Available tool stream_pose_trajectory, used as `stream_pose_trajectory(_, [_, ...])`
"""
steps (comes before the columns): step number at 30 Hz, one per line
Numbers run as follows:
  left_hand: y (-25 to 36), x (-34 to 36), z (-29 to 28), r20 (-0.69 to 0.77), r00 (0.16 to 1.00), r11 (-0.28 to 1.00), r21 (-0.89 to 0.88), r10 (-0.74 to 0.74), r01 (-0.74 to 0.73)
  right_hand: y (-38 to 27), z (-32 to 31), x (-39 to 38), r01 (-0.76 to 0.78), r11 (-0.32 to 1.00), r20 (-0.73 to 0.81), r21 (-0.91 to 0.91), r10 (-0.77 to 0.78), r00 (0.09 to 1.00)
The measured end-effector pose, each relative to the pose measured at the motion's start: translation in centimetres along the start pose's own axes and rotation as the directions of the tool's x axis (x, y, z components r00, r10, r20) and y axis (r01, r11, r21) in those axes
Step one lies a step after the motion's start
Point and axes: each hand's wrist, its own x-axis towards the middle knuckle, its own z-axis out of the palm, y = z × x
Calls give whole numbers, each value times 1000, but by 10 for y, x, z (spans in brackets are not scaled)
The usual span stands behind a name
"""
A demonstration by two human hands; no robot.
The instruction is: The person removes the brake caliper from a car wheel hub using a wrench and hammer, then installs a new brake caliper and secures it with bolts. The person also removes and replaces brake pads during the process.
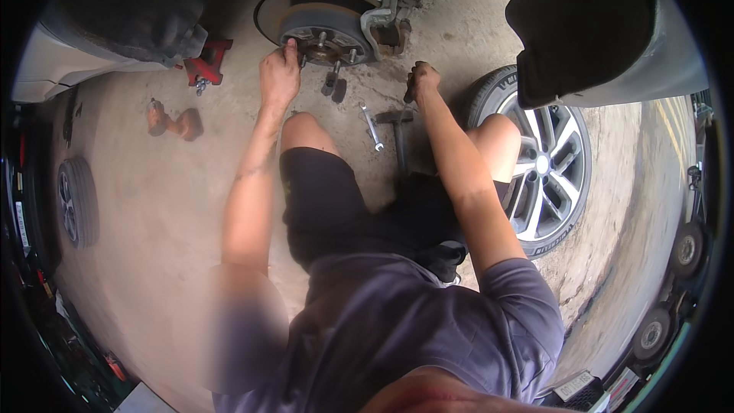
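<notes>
My left hand (280,75) is at the lower left edge of the brake disc (321,27), fingers curled against it beside the wheel studs. The brake caliper bracket (380,24) sits at the disc's right side. Lower right of it, my right hand (423,79) is closed around something small and dark, mostly hidden by the fingers. Two dark flat pieces (334,86) like brake pads lie on the floor below the hub. Between my knees are a combination wrench (371,127) and a hammer (399,140), its head toward the car.
A wheel with its tyre (541,164) lies by my right knee. To the left are a red jack stand (208,62) and an orange cordless power tool (174,121). Car bodywork (612,30) overhangs at upper right. Another wheel (76,203) stands at far left.
</notes>
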Motion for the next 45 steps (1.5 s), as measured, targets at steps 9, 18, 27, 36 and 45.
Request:
stream_pose_trajectory(9, [-11, -39, 109, 422, 852, 53, -887, -309, 459, -10, -8, -21, 48, 995, -25, -82, -51, 998])
stream_pose_trajectory(18, [13, -83, 60, -125, 986, 941, -331, -109, 63, -23, 1, -29, 68, 997, -28, -26, -69, 997])
stream_pose_trajectory(27, [60, -45, -4, -357, 733, 795, 448, 578, -409, -16, -2, -21, 59, 989, -14, -138, -62, 998])
stream_pose_trajectory(36, [62, -33, 5, -275, 904, 886, 420, 328, -194, -12, -7, -17, 48, 987, 6, -151, -47, 999])
stream_pose_trajectory(45, [-4, -20, 43, -287, 953, 959, -284, -93, 8, -12, -12, -21, 17, 960, 23, -278, -12, 1000])
